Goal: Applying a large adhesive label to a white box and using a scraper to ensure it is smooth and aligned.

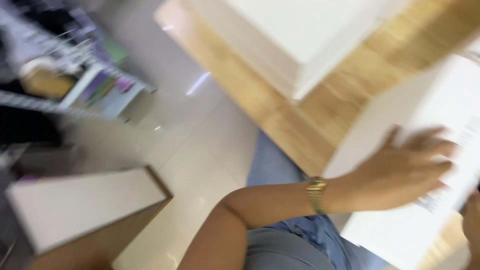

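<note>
The whole view is blurred by motion. The left hand [400, 172], with a gold watch [316, 194] on its wrist, lies flat with fingers spread on top of a large white box [395, 125] at the right. Only a sliver of the right hand [472, 222] shows at the frame's right edge, touching the same box; whether its fingers are spread or curled cannot be told. The box sits tilted over the near edge of a light wooden surface [320, 115], above the person's blue-clad lap. A printed label [462, 150], pale with dark lines, lies on the box's top face under and beside the left hand's fingers. Farther back on the surface rests 1 stack of white boxes [300, 40]. Left of the surface, pale glossy floor [200, 145] lies open. At lower left stands another white box [75, 205]. At upper left is a wire rack [75, 75] with colourful, indistinct goods.
</note>
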